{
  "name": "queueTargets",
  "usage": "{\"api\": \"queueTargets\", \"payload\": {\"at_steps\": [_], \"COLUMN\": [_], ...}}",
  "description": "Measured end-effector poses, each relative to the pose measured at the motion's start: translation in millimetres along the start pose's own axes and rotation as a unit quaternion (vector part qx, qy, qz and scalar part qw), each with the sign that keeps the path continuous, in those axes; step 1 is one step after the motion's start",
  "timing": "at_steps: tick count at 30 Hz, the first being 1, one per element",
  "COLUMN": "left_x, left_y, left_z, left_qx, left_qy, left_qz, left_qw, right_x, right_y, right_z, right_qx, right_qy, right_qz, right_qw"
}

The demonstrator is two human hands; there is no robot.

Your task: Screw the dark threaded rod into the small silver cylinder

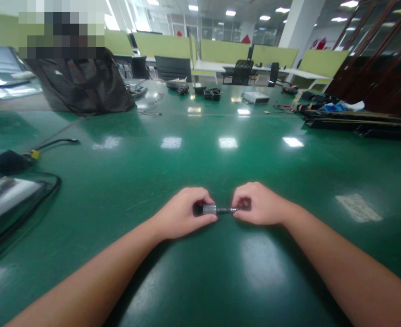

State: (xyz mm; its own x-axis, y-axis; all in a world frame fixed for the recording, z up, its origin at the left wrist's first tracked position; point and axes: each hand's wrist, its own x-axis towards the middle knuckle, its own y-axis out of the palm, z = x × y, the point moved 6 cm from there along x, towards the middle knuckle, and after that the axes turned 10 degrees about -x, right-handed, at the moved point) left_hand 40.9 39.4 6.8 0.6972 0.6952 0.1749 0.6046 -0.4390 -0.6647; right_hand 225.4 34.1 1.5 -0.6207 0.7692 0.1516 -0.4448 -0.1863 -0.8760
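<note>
Near the middle of the green table, a small rod-shaped object with a dark thin shaft and a thicker grey cylindrical end lies between my hands. My left hand is closed around the thick grey end, thumb below and fingers above. The right end of the thin shaft is pinched in the fingers of my right hand. What sits inside the right fingers is partly hidden. Both forearms come in from the bottom corners.
A dark bag stands at the back left. Cables and a dark device lie at the left edge. Along the back are black parts and a white box. Long dark strips lie at the back right.
</note>
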Motion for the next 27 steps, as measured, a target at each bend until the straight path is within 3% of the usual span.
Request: {"api": "queueTargets", "payload": {"at_steps": [8, 18, 27], "left_x": [-1, -1, -2], "left_y": [-0.4, -0.7, 0.5], "left_z": [2, 1, 4], "left_qx": [0.001, 0.002, 0.006], "left_qy": [0.002, -0.002, -0.004], "left_qz": [-0.002, -0.002, -0.01], "left_qw": [1.0, 1.0, 1.0], "right_x": [-6, -5, 12], "right_y": [-5, -3, 17], "right_z": [-15, -12, 17], "right_qx": [0.015, 0.034, -0.007], "right_qy": [0.036, 0.04, -0.037], "right_qz": [0.033, 0.035, -0.053], "right_qw": [0.999, 0.998, 0.998]}}
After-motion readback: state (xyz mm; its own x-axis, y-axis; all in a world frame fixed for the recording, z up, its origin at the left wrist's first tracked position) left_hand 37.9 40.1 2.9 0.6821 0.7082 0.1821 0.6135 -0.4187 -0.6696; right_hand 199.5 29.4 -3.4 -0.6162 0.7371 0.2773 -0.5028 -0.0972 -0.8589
